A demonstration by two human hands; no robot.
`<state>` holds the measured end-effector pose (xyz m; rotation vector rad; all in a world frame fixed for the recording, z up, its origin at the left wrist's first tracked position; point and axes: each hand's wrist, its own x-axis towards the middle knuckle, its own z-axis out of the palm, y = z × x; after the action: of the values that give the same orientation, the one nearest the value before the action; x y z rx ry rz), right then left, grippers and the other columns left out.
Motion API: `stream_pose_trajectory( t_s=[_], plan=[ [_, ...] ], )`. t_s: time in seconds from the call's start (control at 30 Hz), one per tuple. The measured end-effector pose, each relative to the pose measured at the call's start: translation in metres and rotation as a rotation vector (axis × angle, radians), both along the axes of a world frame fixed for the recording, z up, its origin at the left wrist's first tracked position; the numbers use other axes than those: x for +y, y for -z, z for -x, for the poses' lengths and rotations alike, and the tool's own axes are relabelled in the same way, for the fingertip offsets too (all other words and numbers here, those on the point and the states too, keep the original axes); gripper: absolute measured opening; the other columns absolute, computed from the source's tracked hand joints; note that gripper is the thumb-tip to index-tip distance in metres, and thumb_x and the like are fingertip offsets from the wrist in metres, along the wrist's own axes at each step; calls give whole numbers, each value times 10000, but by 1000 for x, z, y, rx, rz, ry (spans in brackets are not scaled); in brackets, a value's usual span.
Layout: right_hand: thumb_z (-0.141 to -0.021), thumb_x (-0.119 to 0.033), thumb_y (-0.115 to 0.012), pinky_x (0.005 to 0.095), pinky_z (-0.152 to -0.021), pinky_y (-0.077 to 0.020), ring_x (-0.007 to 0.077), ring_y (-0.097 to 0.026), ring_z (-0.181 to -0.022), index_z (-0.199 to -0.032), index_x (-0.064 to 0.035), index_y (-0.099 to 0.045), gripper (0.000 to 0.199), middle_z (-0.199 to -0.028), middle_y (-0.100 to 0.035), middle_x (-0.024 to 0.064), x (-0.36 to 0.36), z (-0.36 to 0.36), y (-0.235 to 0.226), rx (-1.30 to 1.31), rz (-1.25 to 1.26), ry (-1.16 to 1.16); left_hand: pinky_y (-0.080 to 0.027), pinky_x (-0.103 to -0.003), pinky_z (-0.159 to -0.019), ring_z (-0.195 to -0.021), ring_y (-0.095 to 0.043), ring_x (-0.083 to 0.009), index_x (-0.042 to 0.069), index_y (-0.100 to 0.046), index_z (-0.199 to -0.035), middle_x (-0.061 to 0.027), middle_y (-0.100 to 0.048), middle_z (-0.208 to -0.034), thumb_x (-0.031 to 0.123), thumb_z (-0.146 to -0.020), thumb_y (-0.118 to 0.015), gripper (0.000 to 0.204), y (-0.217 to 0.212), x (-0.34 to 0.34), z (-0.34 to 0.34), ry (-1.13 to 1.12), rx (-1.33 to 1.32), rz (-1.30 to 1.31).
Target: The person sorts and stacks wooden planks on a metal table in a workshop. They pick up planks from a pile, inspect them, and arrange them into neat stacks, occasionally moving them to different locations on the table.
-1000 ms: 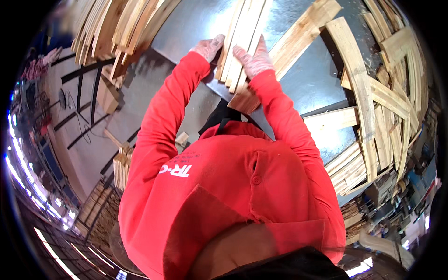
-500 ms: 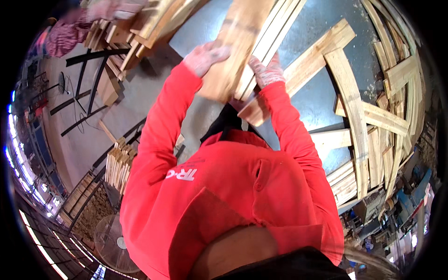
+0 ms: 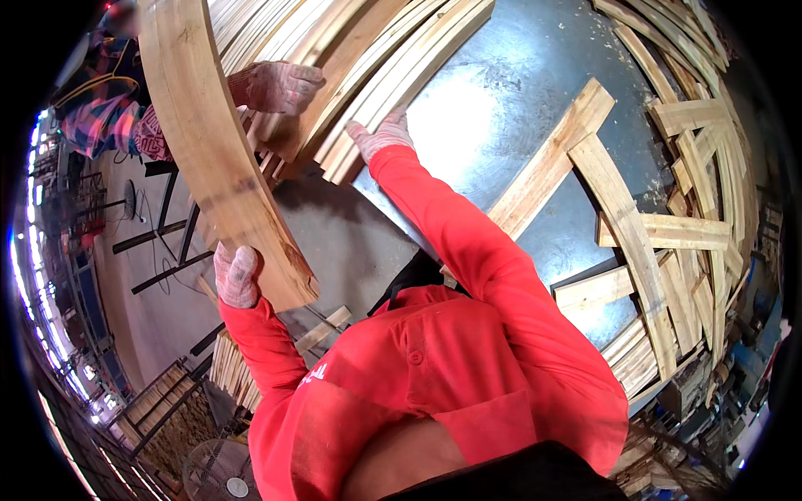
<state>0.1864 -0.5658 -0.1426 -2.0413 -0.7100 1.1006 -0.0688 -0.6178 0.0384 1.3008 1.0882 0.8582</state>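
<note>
Left of the metal table (image 3: 518,92), we hold a wide board (image 3: 209,142) whose long axis slants from its far end at upper left to its near end at lower right, pointing back toward us; it looks bowed in this view. A row of slats (image 3: 401,92) lies at the table's left side, long axis running from near left to far right. Out to the left of the table stretches a grey floor (image 3: 334,221), with black bars (image 3: 150,236), a round fan (image 3: 217,466) and a bundle of sticks (image 3: 234,367) on that side. The tabletop itself shines blue-grey, dotted with wood chips toward its far side; on its right half a straight plank (image 3: 551,163) meets a curved one (image 3: 622,238), and a heap of boards (image 3: 718,184) crowds its right edge. Our left hand (image 3: 236,275), well left of the table, grips the wide board's near end, thumb on top, elbow bent. A co-worker's hand (image 3: 288,88) reaches in left of the table, fingers curled; we cannot tell what it grasps. Our right hand (image 3: 384,135) touches the slats by the table's left edge, thumb spread leftward, arm extended; whether it grips them we cannot tell.
</note>
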Motion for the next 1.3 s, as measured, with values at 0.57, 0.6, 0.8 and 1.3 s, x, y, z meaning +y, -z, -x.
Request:
stream_pose_trajectory(
  t_s=[0.57,0.6,0.8,1.3],
  plan=[
    [-696,-107,-635,465,-1041,-411,287,-577,-1137,-1195,-73,-599,502,-1173,-613,118,-427,-243,-240,-1726,-15,-518,-490,-339,-743,-805,-611,-167,23,-664,-1074,-70,-674,-889,431,-807,-683,488,33,-33,-286,1900,303,158],
    [-707,-75,-612,465,-1038,-417,295,-585,-1126,-1182,-52,-603,475,-1162,-621,127,-462,-224,-248,-1696,117,-460,-480,-342,-698,-771,-597,-156,28,-666,-1040,-60,-661,-855,423,-817,-677,454,50,-45,-304,2034,353,120],
    [-832,-59,-617,356,-921,-491,270,-615,-1101,-1311,-72,-547,483,-1182,-627,173,-741,-17,-197,-1374,577,483,-467,-423,-822,-928,-597,-304,64,-566,-1202,-170,-599,-1074,485,-779,-690,609,158,-117,-470,1292,461,-501],
    [-938,-501,-384,485,-966,-439,403,-555,-1156,-1213,-54,-573,558,-1234,-584,239,-1066,219,14,247,1160,2183,-458,-436,-981,-1170,-570,-351,70,-428,-1382,-231,-561,-1284,574,-701,-715,895,158,-265,-489,936,1144,-1209]
  ],
)
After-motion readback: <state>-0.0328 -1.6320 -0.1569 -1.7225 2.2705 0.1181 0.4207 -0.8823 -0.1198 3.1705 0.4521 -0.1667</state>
